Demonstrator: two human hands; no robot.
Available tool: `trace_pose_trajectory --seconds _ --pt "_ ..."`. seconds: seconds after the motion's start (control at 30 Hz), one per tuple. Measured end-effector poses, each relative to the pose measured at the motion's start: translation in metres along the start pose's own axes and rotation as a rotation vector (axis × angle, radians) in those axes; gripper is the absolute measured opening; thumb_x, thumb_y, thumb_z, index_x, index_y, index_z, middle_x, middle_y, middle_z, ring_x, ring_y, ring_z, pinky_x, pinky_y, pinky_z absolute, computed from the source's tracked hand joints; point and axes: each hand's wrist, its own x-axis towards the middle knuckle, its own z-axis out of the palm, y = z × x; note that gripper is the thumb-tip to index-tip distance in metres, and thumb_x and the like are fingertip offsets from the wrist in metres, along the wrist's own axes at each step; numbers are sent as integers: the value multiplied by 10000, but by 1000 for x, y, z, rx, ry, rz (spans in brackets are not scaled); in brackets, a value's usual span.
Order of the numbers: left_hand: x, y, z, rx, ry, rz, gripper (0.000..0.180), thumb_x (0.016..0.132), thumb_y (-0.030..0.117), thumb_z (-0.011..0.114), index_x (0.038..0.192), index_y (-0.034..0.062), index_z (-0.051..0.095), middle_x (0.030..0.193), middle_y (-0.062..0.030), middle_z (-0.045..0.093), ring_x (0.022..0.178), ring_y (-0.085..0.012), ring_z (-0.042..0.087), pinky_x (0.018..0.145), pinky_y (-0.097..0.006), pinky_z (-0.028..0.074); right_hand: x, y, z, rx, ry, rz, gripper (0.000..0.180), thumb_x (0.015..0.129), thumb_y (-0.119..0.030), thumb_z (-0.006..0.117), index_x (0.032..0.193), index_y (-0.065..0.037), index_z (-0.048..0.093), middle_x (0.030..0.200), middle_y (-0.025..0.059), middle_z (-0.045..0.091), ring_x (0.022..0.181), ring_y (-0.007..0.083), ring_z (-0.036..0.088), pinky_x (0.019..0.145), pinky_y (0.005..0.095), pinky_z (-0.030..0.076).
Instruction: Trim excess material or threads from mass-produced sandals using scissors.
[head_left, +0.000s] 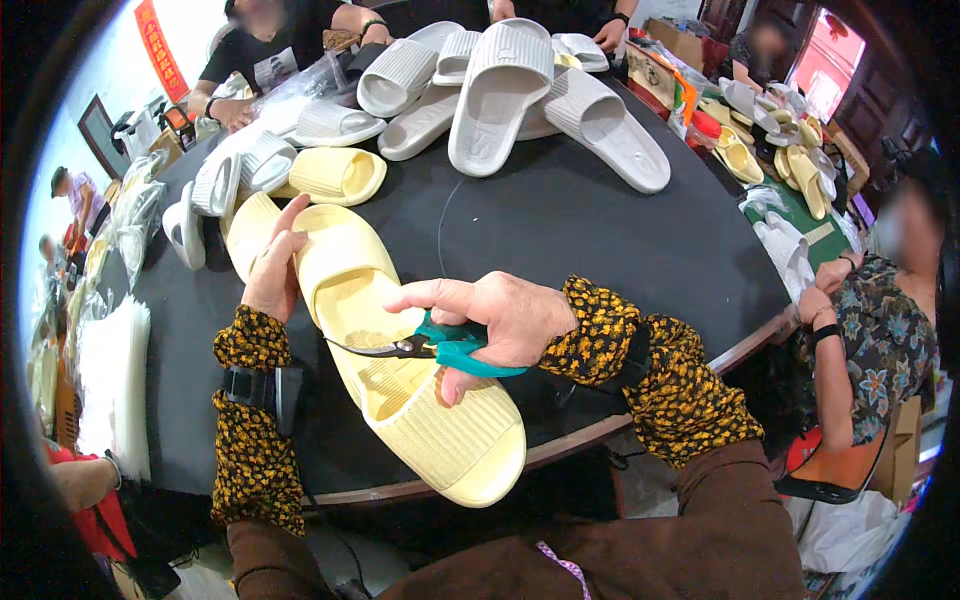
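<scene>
Holding teal-handled scissors (462,353) over yellow slippers (462,440): right hand (505,315).

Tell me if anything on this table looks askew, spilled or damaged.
The light-grey ribbed slippers far across the black table lie askew: heaped at mixed angles, some overlapping, which looks untidy. I see no spill, and the nearest pale-yellow ribbed slippers show no obvious damage.

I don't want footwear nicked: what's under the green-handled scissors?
Pale yellow slippers are under the scissors; the parts covered by the scissors and right hand cannot be seen.
</scene>
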Motion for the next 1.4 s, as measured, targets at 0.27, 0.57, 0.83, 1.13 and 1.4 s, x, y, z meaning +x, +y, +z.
trace_pose_trajectory --seconds 0.27,0.57,0.83,1.13,1.4 --pt "3 -3 -10 -36 54 -42 512 856 102 419 1358 24 351 1216 -129 526 1087 -204 542 946 -324 429 4 8 5 -57 24 -23 807 665 -277 830 1323 -87 403 626 9 517 552 88 490 525 245 408" --pt "3 -6 -8 -25 68 5 459 907 137 466 1345 52 360 1205 -108 520 1076 -188 531 922 -323 445 5 10 0 -88 9 75 686 657 -361 824 1205 -93 510 788 40 619 680 120 602 629 264 494" --pt "-2 -5 2 -25 68 -37 487 890 136 497 1350 72 352 1136 -90 545 1007 -175 552 856 -314 473 2 8 -1 -50 -26 104 625 685 -398 784 1170 -96 529 817 100 624 734 220 631 651 309 501" --pt "-3 -6 10 -53 39 -67 495 886 121 499 1351 58 341 1137 -86 543 1008 -170 550 868 -308 460 1 15 2 -80 -58 44 602 690 -377 792 1155 -88 541 858 87 632 744 212 634 648 293 504" --pt "-5 -1 16 -26 108 -148 550 917 209 498 1395 66 265 1003 -121 553 701 -200 611 486 -276 466 6 3 -11 -190 160 147 532 688 -378 782 1086 -98 568 812 125 620 749 280 636 674 340 508"
